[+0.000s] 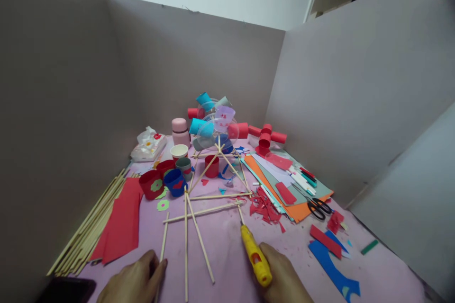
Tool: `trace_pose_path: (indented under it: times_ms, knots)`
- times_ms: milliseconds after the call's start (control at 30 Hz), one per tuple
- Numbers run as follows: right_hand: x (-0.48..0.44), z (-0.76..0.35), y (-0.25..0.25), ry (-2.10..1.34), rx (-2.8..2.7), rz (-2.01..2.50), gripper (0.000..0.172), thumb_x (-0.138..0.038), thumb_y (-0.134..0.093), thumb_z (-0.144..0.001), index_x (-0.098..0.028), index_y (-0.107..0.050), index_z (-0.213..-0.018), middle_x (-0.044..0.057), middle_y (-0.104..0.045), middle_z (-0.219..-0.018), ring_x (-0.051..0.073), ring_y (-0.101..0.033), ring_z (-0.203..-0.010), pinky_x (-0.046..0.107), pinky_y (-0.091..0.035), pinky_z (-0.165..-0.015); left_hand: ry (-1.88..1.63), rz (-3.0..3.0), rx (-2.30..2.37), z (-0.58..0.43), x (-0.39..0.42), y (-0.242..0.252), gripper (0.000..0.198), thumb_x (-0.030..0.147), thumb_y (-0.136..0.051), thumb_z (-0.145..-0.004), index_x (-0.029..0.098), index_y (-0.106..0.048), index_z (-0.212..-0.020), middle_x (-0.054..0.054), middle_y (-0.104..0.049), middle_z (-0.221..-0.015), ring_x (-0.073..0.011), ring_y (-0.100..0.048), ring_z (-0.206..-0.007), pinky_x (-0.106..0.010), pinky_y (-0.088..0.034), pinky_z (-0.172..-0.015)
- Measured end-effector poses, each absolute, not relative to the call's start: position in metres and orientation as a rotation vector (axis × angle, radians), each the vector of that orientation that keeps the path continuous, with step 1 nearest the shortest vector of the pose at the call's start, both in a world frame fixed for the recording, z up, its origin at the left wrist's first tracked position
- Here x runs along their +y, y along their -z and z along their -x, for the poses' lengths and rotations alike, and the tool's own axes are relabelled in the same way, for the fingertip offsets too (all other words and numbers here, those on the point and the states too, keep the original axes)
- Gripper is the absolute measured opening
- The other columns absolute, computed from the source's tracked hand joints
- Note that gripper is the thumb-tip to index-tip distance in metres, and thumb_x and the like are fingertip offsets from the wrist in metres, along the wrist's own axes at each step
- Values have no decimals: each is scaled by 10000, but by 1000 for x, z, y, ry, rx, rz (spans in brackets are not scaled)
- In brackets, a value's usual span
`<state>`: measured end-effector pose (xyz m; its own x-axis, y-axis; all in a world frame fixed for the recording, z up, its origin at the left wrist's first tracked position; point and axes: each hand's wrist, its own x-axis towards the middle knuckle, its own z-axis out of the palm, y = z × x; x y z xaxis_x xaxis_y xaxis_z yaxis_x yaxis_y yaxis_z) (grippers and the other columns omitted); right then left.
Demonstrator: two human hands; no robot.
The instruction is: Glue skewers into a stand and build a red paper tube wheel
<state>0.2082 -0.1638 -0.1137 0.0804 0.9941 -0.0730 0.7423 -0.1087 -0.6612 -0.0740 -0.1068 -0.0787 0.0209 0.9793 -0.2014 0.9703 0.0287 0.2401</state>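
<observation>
My right hand [282, 277] is closed around a yellow glue gun [255, 255] at the near edge, its nozzle pointing up toward a frame of thin wooden sticks [199, 208] lying on the pink table [227, 246]. My left hand [133, 280] rests at the bottom left with its fingers bent, touching the near end of one loose stick [162, 246]. Beyond the sticks stands a wheel of coloured paper cups [213, 125] on a stick tripod.
Red paper sheets [122, 222] and a bundle of sticks [88, 229] lie left. Paper cups [167, 177], a pink bottle [180, 131], tissues [148, 146], orange card [284, 189], markers, scissors [319, 207] and red and blue scraps are around. Grey partition boards enclose the table.
</observation>
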Motion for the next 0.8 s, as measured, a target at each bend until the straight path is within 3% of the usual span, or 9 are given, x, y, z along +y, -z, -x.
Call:
trace_pose_path:
  times_ms: [167,433,600,800]
  knots:
    - [-166,-208,109,-784,-1687,1966,117,-90,-488,-715,-204,-489,-738,54,-664,-798,185,-603,-711,232,-373,-600,49,-2057,2002,70,-105,82,270,363,-264,-843,235,-481,-744,-93,-691,-775,-294,-658,-767,-348,-366,-624]
    - [-163,-215,127,-781,-1762,1977,122,-125,-502,-671,-220,-492,-747,26,-654,-771,173,-599,-692,219,-374,-590,-173,-2048,1961,49,-97,59,289,404,-314,-853,233,-543,-812,-69,-702,-773,-268,-654,-769,-312,-350,-607]
    - [-166,-220,130,-701,-1701,1960,114,-196,-539,-662,-244,-513,-762,18,-663,-780,189,-603,-698,230,-387,-602,-278,-2047,1850,29,-80,60,324,404,-368,-820,202,-584,-690,-114,-696,-750,-295,-632,-757,-330,-341,-618]
    - [-164,-226,118,-725,-1687,1877,58,-293,-499,-724,-243,-472,-716,25,-634,-709,187,-566,-623,253,-386,-568,-384,-1938,1722,34,-81,71,259,333,-378,-803,193,-539,-657,-37,-642,-653,-195,-587,-653,-264,-351,-573]
